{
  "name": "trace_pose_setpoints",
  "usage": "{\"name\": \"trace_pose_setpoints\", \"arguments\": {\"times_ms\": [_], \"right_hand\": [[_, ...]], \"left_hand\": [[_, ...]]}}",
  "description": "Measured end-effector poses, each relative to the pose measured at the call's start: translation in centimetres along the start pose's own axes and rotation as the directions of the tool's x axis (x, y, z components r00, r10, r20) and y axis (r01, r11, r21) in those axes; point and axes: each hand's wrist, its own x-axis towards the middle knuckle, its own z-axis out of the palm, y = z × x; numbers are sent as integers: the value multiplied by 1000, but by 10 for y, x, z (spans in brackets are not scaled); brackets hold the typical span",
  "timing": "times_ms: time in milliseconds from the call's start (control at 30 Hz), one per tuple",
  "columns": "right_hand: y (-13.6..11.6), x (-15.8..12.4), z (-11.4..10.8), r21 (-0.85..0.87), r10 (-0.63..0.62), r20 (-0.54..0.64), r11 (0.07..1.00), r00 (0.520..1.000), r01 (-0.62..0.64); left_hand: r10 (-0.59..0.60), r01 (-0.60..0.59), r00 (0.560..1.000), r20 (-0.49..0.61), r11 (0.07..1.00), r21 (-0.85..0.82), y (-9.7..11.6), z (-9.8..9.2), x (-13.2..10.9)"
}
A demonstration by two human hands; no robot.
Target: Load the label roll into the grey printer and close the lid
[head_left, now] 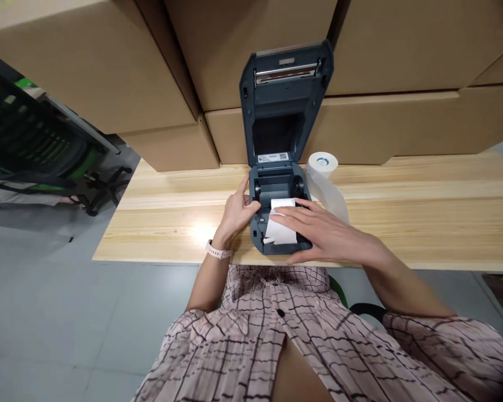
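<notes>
A dark grey label printer (pixel 257 234) lies on the table with its lid (pixel 276 123) tipped up and back. My left hand (pixel 237 209) grips the printer's left side, thumb on the rim and index finger stretched along the outer wall. Inside the body is a piece of white label paper (pixel 281 231), its far end curled. Over this paper my right hand (pixel 314 226) is spread, fingers flat and reaching left across it; they hide part of the paper and the printer's right side. Just behind the right hand, a roll of labels (pixel 322 163) stands with a loose strip (pixel 333 198) trailing toward me.
Large cardboard boxes (pixel 268 33) are stacked along the back of the wooden table (pixel 423 212), close behind the raised lid. A black and green office chair (pixel 33 134) stands on the grey floor at the left. The table's front edge runs close to my body.
</notes>
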Motion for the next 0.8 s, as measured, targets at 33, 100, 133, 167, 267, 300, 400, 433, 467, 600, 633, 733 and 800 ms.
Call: {"name": "trace_pose_setpoints", "arguments": {"times_ms": [33, 100, 133, 167, 267, 300, 400, 433, 467, 600, 633, 733, 800], "right_hand": [[-5, 1, 5, -34, 25, -47, 999, 999, -27], [-12, 1, 16, -90, 35, -151, 995, 988, -49], [-14, 0, 20, -102, 28, -197, 994, 980, -49], [-15, -1, 23, -103, 16, -238, 994, 971, -42], [-13, -7, 30, -47, -45, -303, 998, 952, 32], [-11, -9, 32, -18, -69, -312, 998, 948, 67], [-10, -15, 33, 71, -110, -347, 987, 932, 142], [-11, -15, 32, 100, -114, -355, 982, 928, 159], [-12, -15, 32, 128, -114, -358, 977, 927, 170], [-16, -13, 26, 195, -102, -324, 966, 941, 172], [-16, -13, 25, 202, -98, -313, 965, 945, 167], [-16, -12, 24, 202, -95, -303, 966, 948, 161], [-16, -13, 25, 192, -95, -306, 969, 947, 159]], "left_hand": [[5, -5, 1000, 5, 1000, 4, 1, 0, 0], [7, -7, 1000, 6, 1000, 12, 2, 0, -1], [3, -4, 1000, 5, 1000, 16, 2, -1, -1], [-1, 1, 1000, 4, 1000, 18, 3, -1, -1], [-1, 1, 1000, 8, 1000, 19, 3, -1, -1], [2, -2, 1000, 9, 1000, 18, 2, -1, -1], [-1, 1, 1000, 3, 1000, 6, 0, -1, -1], [-6, 6, 1000, 0, 1000, 1, -1, 0, -1], [-11, 11, 1000, -2, 1000, -3, -2, 0, -1], [-17, 17, 1000, -5, 1000, -14, -3, 1, 0], [-15, 15, 1000, -5, 1000, -14, -3, 0, 0], [-11, 11, 1000, 3, 1000, -20, -4, 0, 0], [-12, 12, 1000, 9, 1000, -28, -4, -1, 0]]}}
